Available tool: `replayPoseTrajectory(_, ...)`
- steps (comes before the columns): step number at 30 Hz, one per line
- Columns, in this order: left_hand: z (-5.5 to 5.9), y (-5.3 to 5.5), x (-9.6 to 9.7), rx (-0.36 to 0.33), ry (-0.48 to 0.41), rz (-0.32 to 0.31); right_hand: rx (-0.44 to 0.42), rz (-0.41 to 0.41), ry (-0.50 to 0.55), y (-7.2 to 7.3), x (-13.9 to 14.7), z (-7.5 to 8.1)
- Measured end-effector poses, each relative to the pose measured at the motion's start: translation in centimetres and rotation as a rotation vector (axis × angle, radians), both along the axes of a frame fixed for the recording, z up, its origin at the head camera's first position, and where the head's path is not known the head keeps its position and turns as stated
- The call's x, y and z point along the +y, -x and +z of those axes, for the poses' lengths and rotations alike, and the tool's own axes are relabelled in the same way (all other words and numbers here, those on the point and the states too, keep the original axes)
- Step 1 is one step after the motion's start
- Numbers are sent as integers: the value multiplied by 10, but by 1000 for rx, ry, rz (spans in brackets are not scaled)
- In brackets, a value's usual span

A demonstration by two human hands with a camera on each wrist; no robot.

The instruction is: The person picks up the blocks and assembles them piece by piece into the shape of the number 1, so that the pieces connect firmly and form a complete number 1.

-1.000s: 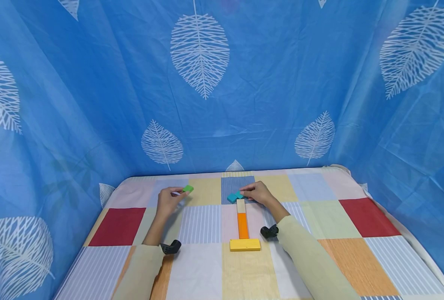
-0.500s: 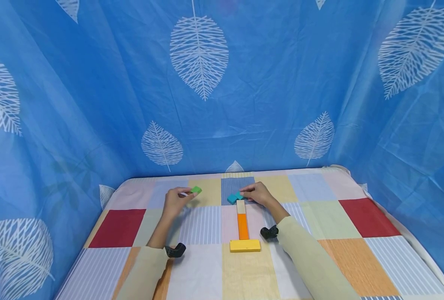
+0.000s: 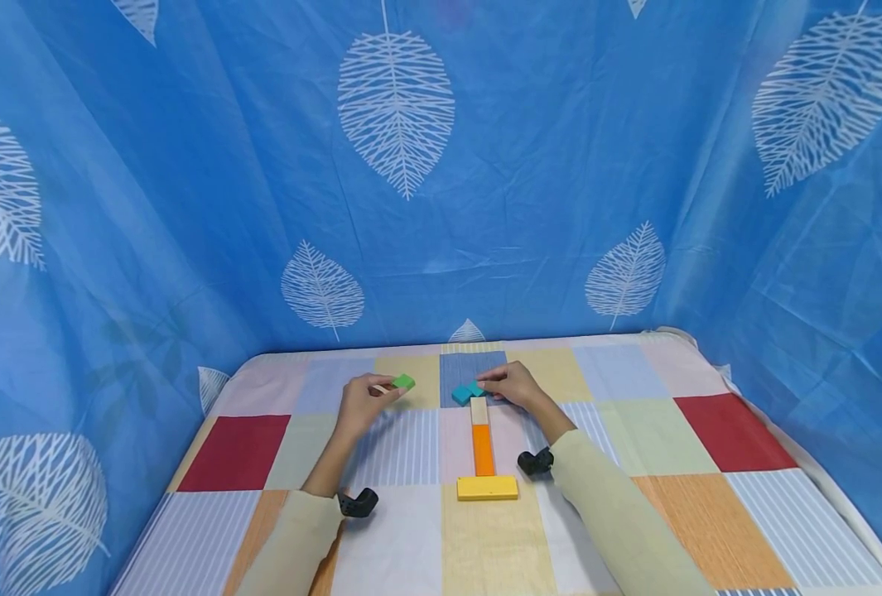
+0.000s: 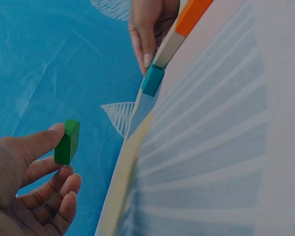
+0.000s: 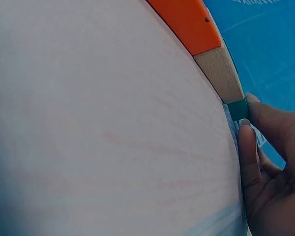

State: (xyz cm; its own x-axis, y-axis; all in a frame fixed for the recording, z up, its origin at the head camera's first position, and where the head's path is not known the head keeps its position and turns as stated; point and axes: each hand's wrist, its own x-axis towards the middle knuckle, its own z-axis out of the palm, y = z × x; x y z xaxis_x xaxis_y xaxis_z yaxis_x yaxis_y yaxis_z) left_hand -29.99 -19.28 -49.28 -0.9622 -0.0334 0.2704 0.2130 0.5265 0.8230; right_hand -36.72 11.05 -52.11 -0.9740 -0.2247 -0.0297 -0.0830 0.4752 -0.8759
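My left hand (image 3: pixel 364 406) pinches a small green block (image 4: pixel 67 142) between thumb and forefinger, above the cloth to the left of the row of blocks. The other fingers of that hand curl loosely in the left wrist view. At the row's far end, my right hand (image 3: pixel 513 385) has its thumb and a fingertip on either side of a teal block (image 5: pixel 238 109). A second teal block (image 3: pixel 461 395) lies just left of it. Toward me follow a pale wooden block (image 3: pixel 479 410), an orange block (image 3: pixel 483 450) and a yellow block (image 3: pixel 487 488) lying crosswise.
A patchwork cloth (image 3: pixel 388 538) covers the table. Blue curtains (image 3: pixel 485 207) with white leaf prints hang behind it and on both sides. A black wrist camera (image 3: pixel 359 502) sits on the left wrist, and another black camera (image 3: pixel 535 461) on the right.
My left hand has moved right with the green block, closer to the teal blocks. The right hand and the row of blocks have stayed in place.
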Motion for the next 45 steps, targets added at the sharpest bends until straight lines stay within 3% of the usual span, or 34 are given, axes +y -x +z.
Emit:
replayPoseTrajectory(10, -7, 0, 10, -7, 52, -6, 13, -3, -15, 0, -1, -1)
replayPoseTrajectory(21, -11, -3, 20, 22, 62, -71, 16, -11, -23, 0, -1, 0)
replayPoseTrajectory(27, -13, -4, 26, 2, 74, -96, 11, -23, -22, 0, -2, 0)
replayPoseTrajectory(45, -19, -9, 43, 1, 141, -105, -15, -20, -17, 2, -1, -1)
